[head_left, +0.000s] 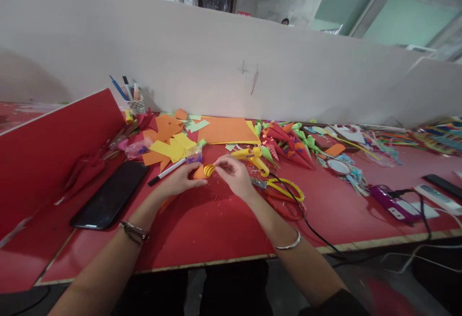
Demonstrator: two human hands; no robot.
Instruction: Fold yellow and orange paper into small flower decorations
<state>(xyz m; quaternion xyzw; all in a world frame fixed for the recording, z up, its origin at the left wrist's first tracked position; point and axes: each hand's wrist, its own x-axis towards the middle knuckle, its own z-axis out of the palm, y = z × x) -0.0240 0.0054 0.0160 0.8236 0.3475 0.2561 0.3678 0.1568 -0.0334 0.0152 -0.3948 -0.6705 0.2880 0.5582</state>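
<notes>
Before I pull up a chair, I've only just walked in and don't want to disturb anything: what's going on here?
A person is handling a small curved orange piece with yellow ridges at one end. The left hand holds it; the right hand has its fingertips close to the yellow end, though whether they grip it is too small to tell. The yellow glue gun and scissors lie on the red table to the right, a black phone to the left.
</notes>
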